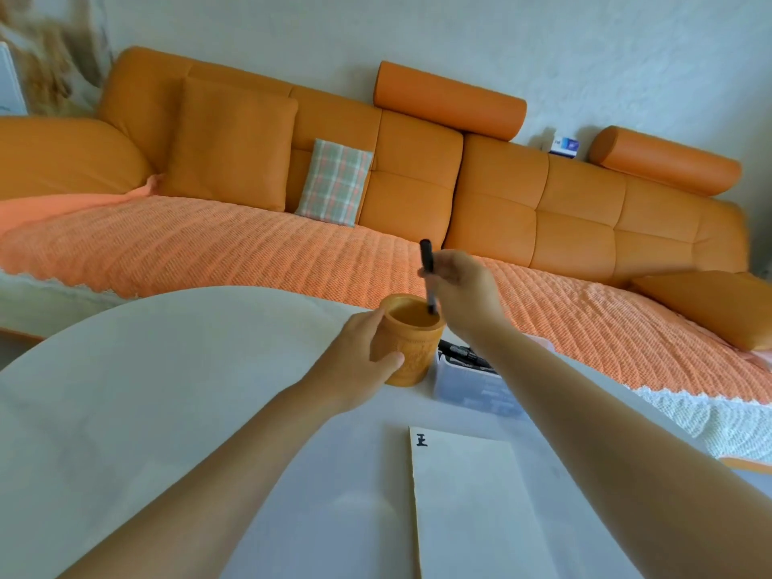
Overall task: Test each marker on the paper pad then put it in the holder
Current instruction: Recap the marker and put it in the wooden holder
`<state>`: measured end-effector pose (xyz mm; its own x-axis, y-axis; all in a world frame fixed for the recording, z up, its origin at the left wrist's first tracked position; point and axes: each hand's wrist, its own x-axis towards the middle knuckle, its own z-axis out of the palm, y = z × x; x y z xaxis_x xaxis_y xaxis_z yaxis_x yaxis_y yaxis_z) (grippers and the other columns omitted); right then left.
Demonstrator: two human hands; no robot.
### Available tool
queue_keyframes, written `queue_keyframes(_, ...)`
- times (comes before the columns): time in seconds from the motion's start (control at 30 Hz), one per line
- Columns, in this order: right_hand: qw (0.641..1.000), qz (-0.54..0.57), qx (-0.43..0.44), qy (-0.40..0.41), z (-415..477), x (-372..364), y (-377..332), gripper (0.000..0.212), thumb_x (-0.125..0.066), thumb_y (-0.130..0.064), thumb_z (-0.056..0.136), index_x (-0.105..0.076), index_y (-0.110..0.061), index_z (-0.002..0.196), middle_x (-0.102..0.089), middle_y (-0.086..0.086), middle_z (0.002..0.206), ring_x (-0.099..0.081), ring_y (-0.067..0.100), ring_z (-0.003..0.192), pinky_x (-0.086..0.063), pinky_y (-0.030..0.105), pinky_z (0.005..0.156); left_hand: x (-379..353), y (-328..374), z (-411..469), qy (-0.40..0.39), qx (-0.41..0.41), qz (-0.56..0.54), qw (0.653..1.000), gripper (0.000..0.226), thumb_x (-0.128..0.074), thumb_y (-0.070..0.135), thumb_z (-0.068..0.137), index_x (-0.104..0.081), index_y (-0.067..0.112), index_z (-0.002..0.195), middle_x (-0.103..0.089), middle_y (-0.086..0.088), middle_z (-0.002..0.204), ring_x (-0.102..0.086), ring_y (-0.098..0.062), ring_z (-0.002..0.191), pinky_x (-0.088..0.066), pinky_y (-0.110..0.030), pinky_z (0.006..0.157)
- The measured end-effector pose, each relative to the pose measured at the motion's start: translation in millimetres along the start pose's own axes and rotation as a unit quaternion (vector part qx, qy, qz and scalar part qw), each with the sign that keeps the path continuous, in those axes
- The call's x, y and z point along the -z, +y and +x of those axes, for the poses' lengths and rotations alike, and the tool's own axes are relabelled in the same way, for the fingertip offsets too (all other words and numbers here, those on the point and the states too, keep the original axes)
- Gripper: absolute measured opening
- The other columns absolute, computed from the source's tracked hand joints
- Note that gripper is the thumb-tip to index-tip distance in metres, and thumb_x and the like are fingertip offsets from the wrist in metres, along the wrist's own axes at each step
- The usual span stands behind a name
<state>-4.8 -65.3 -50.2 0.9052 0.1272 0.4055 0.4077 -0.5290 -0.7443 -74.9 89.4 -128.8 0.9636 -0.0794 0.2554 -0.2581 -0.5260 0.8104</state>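
An orange cup-shaped holder (417, 340) stands on the white table (167, 390). My left hand (359, 357) grips its left side, thumb across the front. Over the holder's mouth my right hand (463, 286) pinches a black marker (428, 277) upright, its lower end dipping inside the rim. Nearer to me lies the paper pad (472, 507), with a small black mark at its top left corner. Right of the holder sits a clear plastic box (472, 386) with several black markers (463, 355) in it, partly hidden by my right forearm.
The round table's far edge curves just behind the holder. Beyond it runs a long orange sofa (417, 181) with a knitted orange throw, cushions and bolsters. Bare tabletop spreads to the left of my left arm.
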Motion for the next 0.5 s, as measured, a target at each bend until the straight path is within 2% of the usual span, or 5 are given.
queue_keyframes(0.1, 0.995, -0.085, -0.007, -0.056, -0.3, -23.0, 5.2, 0.021, -0.062, -0.012, 0.093, -0.065, -0.022, 0.111, -0.069, -0.008, 0.096, -0.062, 0.009, 0.084, -0.045, 0.02, 0.063, -1.9, -5.0, 1.7, 0.002, 0.007, -0.004, 1.0, 0.066, -0.058, 0.034, 0.094, -0.024, 0.035, 0.151, -0.032, 0.006, 0.148, -0.039, -0.012, 0.134, -0.036, -0.035, 0.108)
queue_keyframes(0.2, 0.977, -0.185, -0.003, -0.104, -5.8, -30.9, 11.5, 0.021, -0.057, -0.013, 0.092, -0.064, -0.02, 0.11, -0.068, 0.0, 0.096, -0.063, 0.019, 0.084, -0.053, 0.032, 0.067, -1.0, -8.1, 4.0, 0.015, 0.001, -0.04, 0.999, 0.055, -0.057, 0.031, 0.094, -0.035, 0.034, 0.145, -0.039, 0.011, 0.14, -0.043, -0.01, 0.131, -0.038, -0.029, 0.101)
queue_keyframes(0.3, 0.966, -0.22, 0.015, -0.135, -7.2, -28.1, 12.5, 0.018, -0.052, -0.017, 0.093, -0.063, -0.022, 0.106, -0.067, 0.0, 0.089, -0.06, 0.018, 0.077, -0.048, 0.03, 0.061, -0.9, -7.4, 5.4, 0.031, 0.003, -0.061, 0.998, 0.048, -0.057, 0.03, 0.095, -0.039, 0.033, 0.139, -0.041, 0.011, 0.135, -0.046, -0.008, 0.124, -0.04, -0.026, 0.095)
queue_keyframes(0.4, 0.954, -0.229, 0.027, -0.192, -7.9, -24.9, 11.8, 0.019, -0.046, -0.027, 0.099, -0.061, -0.027, 0.088, -0.06, -0.005, 0.071, -0.053, 0.016, 0.064, -0.039, 0.029, 0.055, -0.9, -6.5, 6.6, 0.035, 0.008, -0.056, 0.998, 0.053, -0.058, 0.03, 0.095, -0.035, 0.034, 0.143, -0.038, 0.01, 0.138, -0.044, -0.008, 0.126, -0.039, -0.027, 0.096)
queue_keyframes(0.5, 0.945, -0.242, 0.051, -0.216, -13.9, -24.5, 11.5, 0.02, -0.043, -0.032, 0.1, -0.057, -0.034, 0.085, -0.058, -0.009, 0.073, -0.052, 0.011, 0.068, -0.033, 0.032, 0.071, 0.5, -4.2, 6.0, 0.02, -0.002, -0.04, 0.999, 0.054, -0.057, 0.032, 0.095, -0.035, 0.039, 0.143, -0.037, 0.012, 0.134, -0.044, -0.008, 0.126, -0.037, -0.027, 0.096)
